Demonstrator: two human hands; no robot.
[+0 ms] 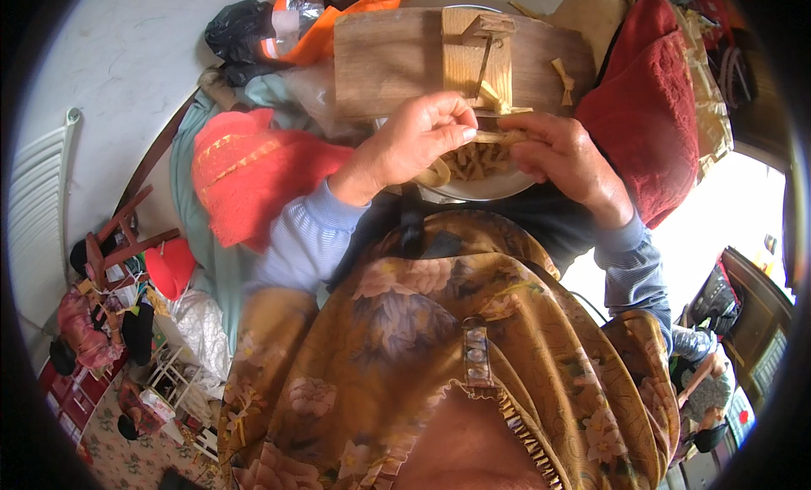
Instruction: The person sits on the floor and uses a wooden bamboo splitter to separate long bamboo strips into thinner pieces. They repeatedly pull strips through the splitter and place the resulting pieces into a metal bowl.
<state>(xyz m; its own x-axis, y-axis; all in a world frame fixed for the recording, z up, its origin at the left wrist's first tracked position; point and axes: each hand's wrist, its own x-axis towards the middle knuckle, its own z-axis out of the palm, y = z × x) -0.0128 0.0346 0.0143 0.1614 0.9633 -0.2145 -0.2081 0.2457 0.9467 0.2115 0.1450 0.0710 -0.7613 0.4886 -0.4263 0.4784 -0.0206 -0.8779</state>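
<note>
A narrow tan strip [491,137] spans the gap between my two hands. My left hand [415,135] pinches one end between thumb and fingers, and my right hand [564,151] grips the other, its fingers hiding part of the strip. Below them sits a round pale bowl [500,194] holding many short tan knotted pieces [475,162]. Just beyond my fingertips, a knotted strip [498,101] lies at the near edge of a wooden board [386,62]. Another knotted strip [563,81] rests on the board's right side. What the strips are made of, I cannot tell.
On the board stands a wooden fixture [488,26] with a thin slanted rod. Red cloths flank my arms, at left [253,167] and right [652,110]. Black and orange bags [304,27] lie at the far left. People sit at lower left [92,331] and lower right [706,382].
</note>
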